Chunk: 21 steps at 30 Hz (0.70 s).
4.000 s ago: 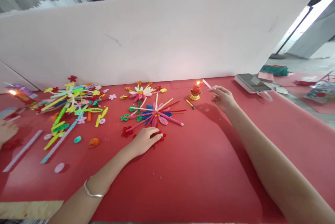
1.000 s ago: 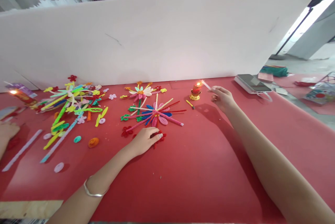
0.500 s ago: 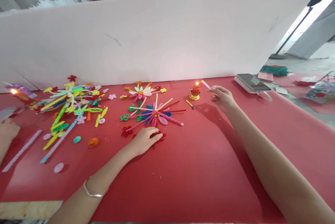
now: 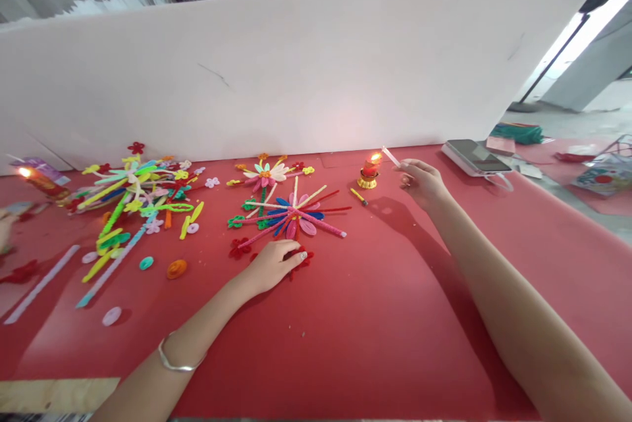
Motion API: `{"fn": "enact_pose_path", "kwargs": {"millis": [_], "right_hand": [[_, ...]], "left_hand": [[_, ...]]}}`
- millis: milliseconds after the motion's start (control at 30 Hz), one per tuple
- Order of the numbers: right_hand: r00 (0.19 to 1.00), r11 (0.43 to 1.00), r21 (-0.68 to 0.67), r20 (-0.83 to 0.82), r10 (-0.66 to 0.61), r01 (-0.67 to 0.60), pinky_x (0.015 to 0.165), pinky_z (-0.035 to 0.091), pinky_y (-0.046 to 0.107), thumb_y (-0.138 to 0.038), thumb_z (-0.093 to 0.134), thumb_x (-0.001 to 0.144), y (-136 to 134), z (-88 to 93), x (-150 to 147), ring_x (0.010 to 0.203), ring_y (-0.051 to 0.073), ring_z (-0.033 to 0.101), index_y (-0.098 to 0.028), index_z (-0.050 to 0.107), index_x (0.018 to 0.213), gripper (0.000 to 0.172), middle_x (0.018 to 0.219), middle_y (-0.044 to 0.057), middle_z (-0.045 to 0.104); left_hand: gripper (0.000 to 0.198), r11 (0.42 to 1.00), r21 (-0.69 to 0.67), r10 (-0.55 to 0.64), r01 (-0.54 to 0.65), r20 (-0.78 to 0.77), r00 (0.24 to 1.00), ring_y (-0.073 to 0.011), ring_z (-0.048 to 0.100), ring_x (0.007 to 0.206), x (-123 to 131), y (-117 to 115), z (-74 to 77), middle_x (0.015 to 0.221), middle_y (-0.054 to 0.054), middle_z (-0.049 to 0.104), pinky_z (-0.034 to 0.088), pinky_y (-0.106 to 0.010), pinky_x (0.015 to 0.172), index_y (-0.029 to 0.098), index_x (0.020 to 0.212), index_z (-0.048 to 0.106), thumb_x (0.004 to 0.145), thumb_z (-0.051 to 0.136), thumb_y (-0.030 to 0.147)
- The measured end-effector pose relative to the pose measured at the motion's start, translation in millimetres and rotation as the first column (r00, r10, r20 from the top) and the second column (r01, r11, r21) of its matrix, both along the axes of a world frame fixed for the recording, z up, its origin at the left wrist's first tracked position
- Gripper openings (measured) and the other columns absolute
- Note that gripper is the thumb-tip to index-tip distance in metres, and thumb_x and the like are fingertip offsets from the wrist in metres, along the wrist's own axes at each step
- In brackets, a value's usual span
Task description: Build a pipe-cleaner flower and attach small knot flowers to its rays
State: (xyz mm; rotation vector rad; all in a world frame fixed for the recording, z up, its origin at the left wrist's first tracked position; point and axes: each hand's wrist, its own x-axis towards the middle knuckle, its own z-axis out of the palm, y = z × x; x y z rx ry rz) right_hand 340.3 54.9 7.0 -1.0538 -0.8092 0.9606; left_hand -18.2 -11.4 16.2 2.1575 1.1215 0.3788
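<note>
My right hand point(image 4: 419, 180) pinches a thin whitish stick point(image 4: 391, 157), its tip just right of the flame of a lit red candle point(image 4: 371, 168) on a gold base. My left hand point(image 4: 275, 266) rests on the red table, its fingers on a red fuzzy flower point(image 4: 307, 257) that they partly cover. Directly beyond it lies a pink and blue pipe-cleaner flower point(image 4: 295, 213) with long stems. A short yellow stick point(image 4: 359, 196) lies near the candle's base.
Many colourful pipe-cleaner pieces point(image 4: 131, 178) are heaped at left, near a second lit candle point(image 4: 43, 184). Another person's hand point(image 4: 4, 228) is at the left edge. A phone-like device point(image 4: 478, 157) lies at right. A white board point(image 4: 316, 73) stands behind.
My right hand and its stick have shifted slightly right and up, and the candle flame now leans right. The other person's hand has moved left, uncovering a red piece. My left hand has stayed still.
</note>
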Motion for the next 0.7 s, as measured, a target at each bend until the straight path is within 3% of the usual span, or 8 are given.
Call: {"fn": "enact_pose_path", "kwargs": {"millis": [267,400,700], "right_hand": [[0.997,0.997,-0.017,-0.010,0.076,-0.076,0.045,0.040,0.018,-0.024,0.076,0.055,-1.4,-0.4,-1.4,0.046,0.003,0.042,-0.020,0.062,0.073,0.023,0.071,-0.001,0.064],[0.982,0.982,-0.041,-0.041,0.182,-0.184,0.047,0.041,0.018,-0.020,0.076,0.054,-7.3,5.0,-9.5,0.049,0.004,0.044,-0.019,0.062,0.069,0.021,0.067,-0.001,0.062],[0.941,0.940,-0.048,-0.038,0.337,-0.339,0.053,0.043,0.021,-0.024,0.074,0.059,-23.2,19.6,-39.2,0.053,0.006,0.046,-0.020,0.061,0.069,0.017,0.063,-0.001,0.059]], "left_hand": [[0.032,0.980,-0.194,0.056,-0.034,0.109,0.992,-0.0114,0.050,0.054,-2.9,0.4,-0.6,0.058,0.003,0.051,0.033,-0.022,0.052,0.017,0.068,0.050,0.083,0.046,0.045],[0.036,0.944,-0.327,0.108,-0.055,0.147,0.983,-0.0105,0.049,0.047,-5.9,3.3,-4.3,0.054,0.002,0.053,0.034,-0.021,0.047,0.015,0.075,0.056,0.080,0.049,0.050],[0.036,0.837,-0.530,0.349,-0.132,0.332,0.876,-0.0092,0.052,0.049,-5.3,11.0,-10.7,0.054,0.001,0.057,0.041,-0.021,0.052,0.013,0.068,0.058,0.069,0.064,0.048]]}}
